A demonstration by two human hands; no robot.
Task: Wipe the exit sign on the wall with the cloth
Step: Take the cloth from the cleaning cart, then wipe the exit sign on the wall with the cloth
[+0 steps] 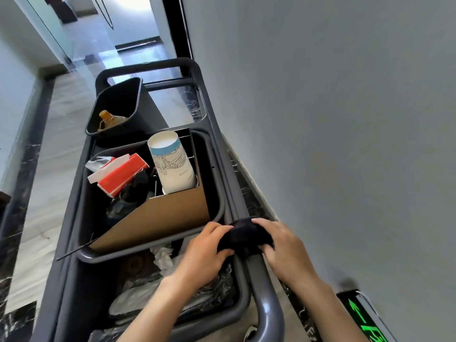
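A dark bunched cloth rests on the right rail of a grey cleaning cart. My left hand grips the cloth's left side. The cloth's right side is held by my right hand. The exit sign glows green low on the grey wall at the bottom right, partly cut off by the frame edge. Both hands are well above and left of the sign.
The cart carries a grey bin holding a red tissue box, a paper cup sleeve and cardboard. A black bucket with a bottle stands farther off. A lower bin holds trash. A corridor runs ahead on the left.
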